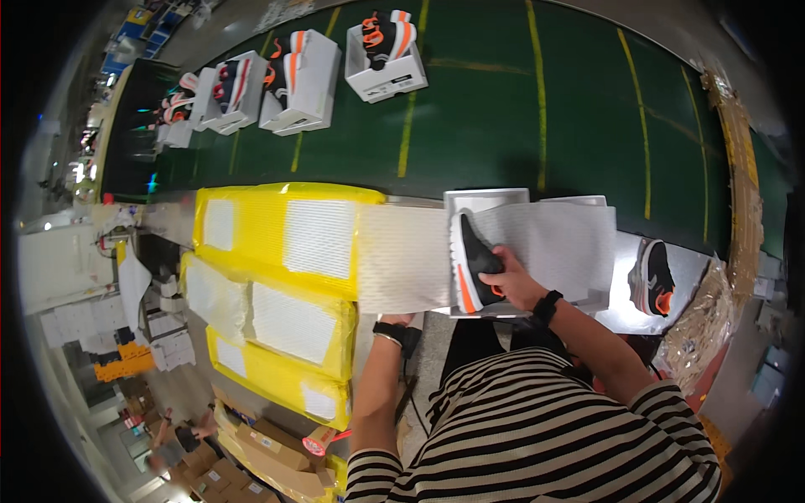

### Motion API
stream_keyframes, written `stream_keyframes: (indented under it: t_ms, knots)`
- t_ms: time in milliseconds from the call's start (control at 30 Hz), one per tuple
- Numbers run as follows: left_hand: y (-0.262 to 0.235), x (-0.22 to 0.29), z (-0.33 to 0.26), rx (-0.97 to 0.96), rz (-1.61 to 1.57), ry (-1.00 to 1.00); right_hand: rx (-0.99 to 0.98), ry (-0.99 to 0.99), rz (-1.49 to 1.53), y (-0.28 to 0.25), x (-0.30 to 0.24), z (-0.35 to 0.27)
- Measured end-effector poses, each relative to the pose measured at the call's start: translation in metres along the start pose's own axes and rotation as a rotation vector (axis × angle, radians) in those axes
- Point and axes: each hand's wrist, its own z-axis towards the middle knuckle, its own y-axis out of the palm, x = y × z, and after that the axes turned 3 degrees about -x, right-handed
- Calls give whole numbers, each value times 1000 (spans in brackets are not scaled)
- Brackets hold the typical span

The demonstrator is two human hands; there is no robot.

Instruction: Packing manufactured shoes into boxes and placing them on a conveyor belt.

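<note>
Near the far edge of the green conveyor belt [478, 117], a white cardboard shoebox [369, 85] carries a dark-printed label [405, 84], too small for reading. At the near edge, the right hand [514, 283], its forearm angled from lower right, pinches a black shoe with white-and-orange sole [476, 261] over an open white box [486, 196]. The left hand [397, 318] is mostly hidden below a white ribbed sheet [404, 260]; its grip I cannot tell.

Right hand [513, 282] curled, left hand [397, 319] mostly hidden

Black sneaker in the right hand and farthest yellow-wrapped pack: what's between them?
White textured sheet, left hand at its near edge; head view.
</note>
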Motion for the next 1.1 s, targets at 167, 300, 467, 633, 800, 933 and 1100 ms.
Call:
stream_keyframes:
  t_ms: [167,300,467,633,800,933,1100]
  knots:
    - [61,33,3,-79,-720,-220,182,-27,-433,-1,9,-1]
    - [79,111,-10,-366,125,156,118,-113,-424,7,-22,-53]
    - [193,90,11,-546,897,183,471,-621,-1136,-80,-6,-47]
    - [211,120,11,-452,1194,493,627,-520,-1098,-155,-44,-134]
    - [202,56,30,-319,1622,348,1345,-155,-1622,-264,-7,-232]
    - [224,94,18,-290,1678,503,1013,-299,-1406,-370,48,-278]
    - [218,147,-22,-67,1475,385,819,-350,-840,-359,-19,-259]
